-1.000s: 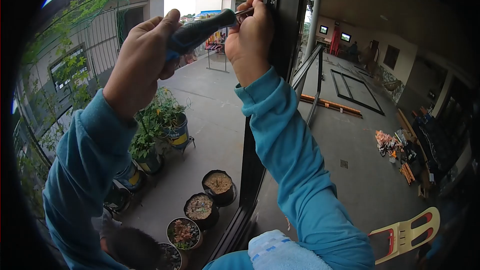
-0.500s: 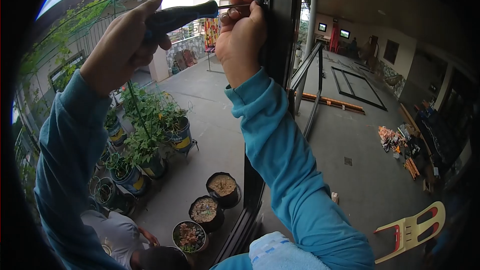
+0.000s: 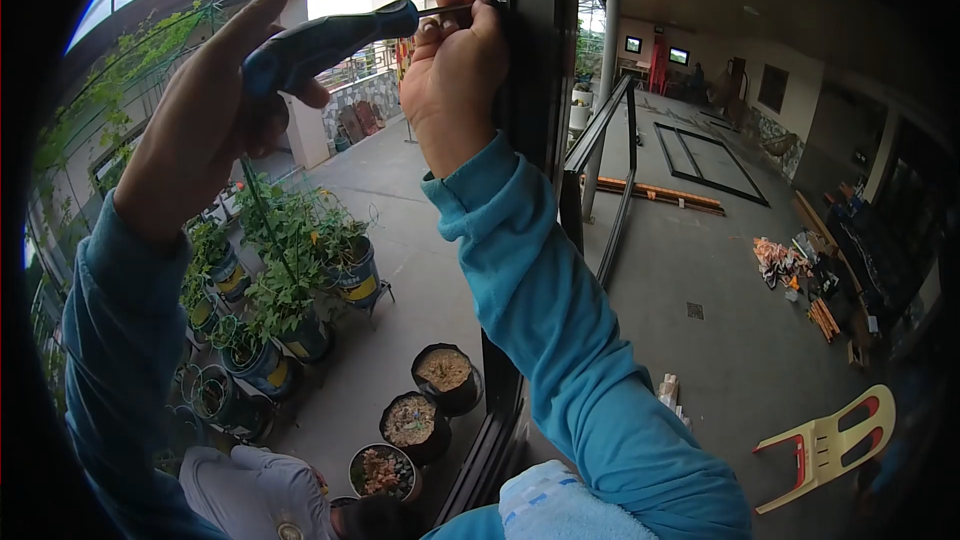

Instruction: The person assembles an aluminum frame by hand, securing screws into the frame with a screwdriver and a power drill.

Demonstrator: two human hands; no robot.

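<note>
My left hand [image 3: 205, 105] is around the back of the blue and black handle of a screwdriver [image 3: 335, 43], its thumb raised off the grip. The thin shaft runs right to my right hand [image 3: 458, 70], whose fingers pinch it near the tip, against the upper part of a dark metal frame post [image 3: 530, 90]. The tip and any screw there are hidden by my fingers.
Potted plants [image 3: 290, 285] and soil-filled pots [image 3: 447, 368] stand below left. Beneath me is a person in a grey shirt [image 3: 255, 490]. Right of the post are a leaning frame [image 3: 630, 180], a flat frame [image 3: 710, 162], a debris pile [image 3: 785, 265] and a yellow chair [image 3: 825, 445].
My left hand has shifted left and down with the handle, which now slants more, and its thumb stands higher. The view has turned slightly right. The person below has moved right.
</note>
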